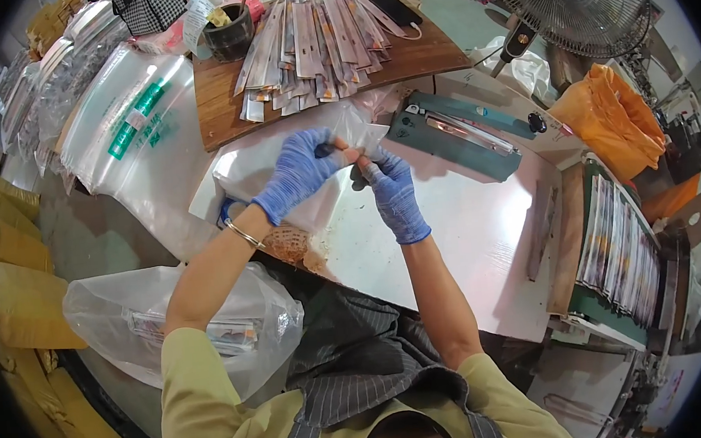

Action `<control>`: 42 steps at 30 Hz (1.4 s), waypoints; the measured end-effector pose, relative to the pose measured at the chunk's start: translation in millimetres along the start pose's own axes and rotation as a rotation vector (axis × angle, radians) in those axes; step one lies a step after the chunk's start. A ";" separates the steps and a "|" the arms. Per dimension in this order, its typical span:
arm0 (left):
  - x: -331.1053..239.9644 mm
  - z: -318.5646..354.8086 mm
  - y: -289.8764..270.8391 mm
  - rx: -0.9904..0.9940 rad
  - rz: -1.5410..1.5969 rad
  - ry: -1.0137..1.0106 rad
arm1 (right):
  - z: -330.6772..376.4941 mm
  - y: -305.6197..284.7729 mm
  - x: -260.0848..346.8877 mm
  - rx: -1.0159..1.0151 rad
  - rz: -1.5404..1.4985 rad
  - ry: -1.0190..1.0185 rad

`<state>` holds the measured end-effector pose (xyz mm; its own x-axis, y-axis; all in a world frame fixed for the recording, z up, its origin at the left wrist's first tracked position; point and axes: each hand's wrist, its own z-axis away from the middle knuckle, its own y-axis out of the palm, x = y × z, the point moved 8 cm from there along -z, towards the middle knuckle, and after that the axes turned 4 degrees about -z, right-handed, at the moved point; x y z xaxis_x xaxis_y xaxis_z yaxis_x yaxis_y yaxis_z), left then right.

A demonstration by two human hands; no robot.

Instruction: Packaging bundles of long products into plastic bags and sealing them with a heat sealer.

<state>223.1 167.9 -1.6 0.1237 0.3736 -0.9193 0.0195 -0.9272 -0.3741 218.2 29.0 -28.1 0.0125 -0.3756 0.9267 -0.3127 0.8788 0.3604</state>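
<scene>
My left hand (299,172), in a blue knit glove with bare fingertips, pinches the edge of a clear plastic bag (353,125). At the same edge my right hand (394,189), gloved alike, has its thumb and fingers closed on the bag, and the fingertips of both hands nearly meet. Beneath my left hand lies a stack of clear plastic bags (241,163) on the white tabletop (444,253). A grey-green bag sealer (455,137) stands just right of my hands. Beyond them, a pile of long printed packets (312,49) covers much of a wooden board (223,118).
A dark pot (229,35) and a phone (393,8) share the board. Right are a fan (568,4), an orange bag (610,120) and a box of upright packets (621,251). Left are plastic film bags (125,130) and a clear sack (110,308) holding packets.
</scene>
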 end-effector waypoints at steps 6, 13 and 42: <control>-20.9 6.7 -1.5 0.009 -0.355 0.014 | 2.8 -4.3 10.2 -0.057 0.167 -0.026; -34.0 22.2 2.7 -0.047 -0.457 0.252 | 2.5 -2.8 4.2 -0.077 -0.046 0.005; -88.1 54.8 4.2 -0.281 -0.977 0.747 | 42.6 32.5 45.5 -0.084 0.559 -0.281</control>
<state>157.9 132.7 71.1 0.4662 0.8831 0.0524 0.6176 -0.2825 -0.7340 168.2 28.0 21.2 -0.3852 0.0945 0.9180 -0.1242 0.9804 -0.1531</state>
